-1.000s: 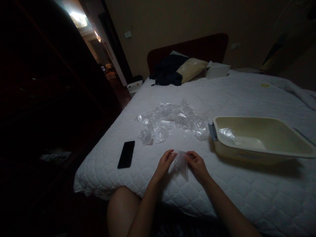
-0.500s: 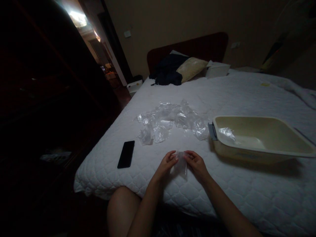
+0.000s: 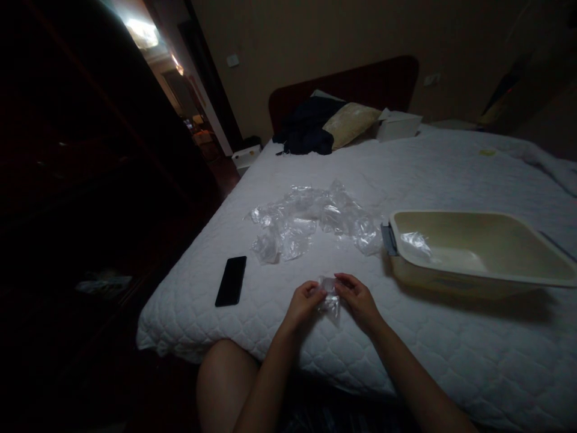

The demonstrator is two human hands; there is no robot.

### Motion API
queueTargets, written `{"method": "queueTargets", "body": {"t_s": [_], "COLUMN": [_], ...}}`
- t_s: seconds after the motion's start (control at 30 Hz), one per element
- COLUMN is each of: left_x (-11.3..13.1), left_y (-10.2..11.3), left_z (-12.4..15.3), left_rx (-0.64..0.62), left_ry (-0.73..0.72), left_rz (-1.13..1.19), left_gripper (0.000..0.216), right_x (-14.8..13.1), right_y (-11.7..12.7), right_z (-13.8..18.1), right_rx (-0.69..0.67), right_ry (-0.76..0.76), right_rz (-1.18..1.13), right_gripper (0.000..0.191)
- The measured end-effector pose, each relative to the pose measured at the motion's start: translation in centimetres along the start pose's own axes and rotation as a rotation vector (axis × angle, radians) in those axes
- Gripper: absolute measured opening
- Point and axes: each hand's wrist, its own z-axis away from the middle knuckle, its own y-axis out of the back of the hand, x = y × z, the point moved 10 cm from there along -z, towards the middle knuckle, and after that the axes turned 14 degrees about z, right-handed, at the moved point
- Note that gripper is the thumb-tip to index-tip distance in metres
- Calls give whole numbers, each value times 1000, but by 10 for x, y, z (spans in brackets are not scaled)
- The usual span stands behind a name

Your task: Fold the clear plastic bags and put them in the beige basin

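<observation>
Between my two hands is a small clear plastic bag (image 3: pixel 332 305), held over the near edge of the bed. My left hand (image 3: pixel 303 304) pinches its left side with thumb and fingers, and my right hand (image 3: pixel 359 302) pinches its right upper side. The bag's lower part hangs down, creased and shiny. Beyond my hands a loose spread of crumpled clear plastic bags (image 3: pixel 293 231) lies on the white quilted bedcover (image 3: pixel 360 373). To the right stands a cream plastic bin (image 3: pixel 455 288) with grey handles, a piece of clear plastic (image 3: pixel 415 244) inside it.
A black phone (image 3: pixel 231 281) lies on the bed left of my hands. Toward the headboard (image 3: pixel 383 81) are dark clothing (image 3: pixel 306 129), a beige pillow (image 3: pixel 350 125) and a white box (image 3: pixel 399 125). A lit doorway (image 3: pixel 189 102) opens at the back left.
The bag between my fingers has crumpled and its upper edge has folded. My left fingers have curled in slightly. The bags on the bed, bin and phone stay put.
</observation>
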Motion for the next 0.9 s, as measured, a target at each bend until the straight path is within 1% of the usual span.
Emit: {"method": "queueTargets", "body": {"t_s": [0.1, 0.2, 0.3, 0.47, 0.7, 0.8, 0.9], "left_x": [3, 1, 0, -5, -4, -4, -4], "left_y": [5, 6, 6, 3, 11, 13, 12], "left_z": [-2, -3, -2, -1, -5, -5, -4], "left_rx": [43, 65, 70, 20, 50, 71, 71], "left_ry": [-59, -55, -41, 15, -65, -91, -84], "left_rz": [22, 36, 62, 118, 55, 81, 124], "left_gripper": [33, 35, 35, 35, 34, 33, 32], "right_x": [2, 7, 13, 13, 8, 7, 7], "right_y": [-5, -9, -9, -2, -3, -7, -8], "right_z": [0, -2, -3, -3, 1, 1, 1], "right_rx": [-42, -72, -52, -3, -20, -53, -67], "right_ry": [-17, -39, -50, -50, -70, -78, -90], "right_rz": [-33, -42, 5, -8, -95, -81, -18], "right_gripper": [37, 39, 40, 38, 40, 42, 40]}}
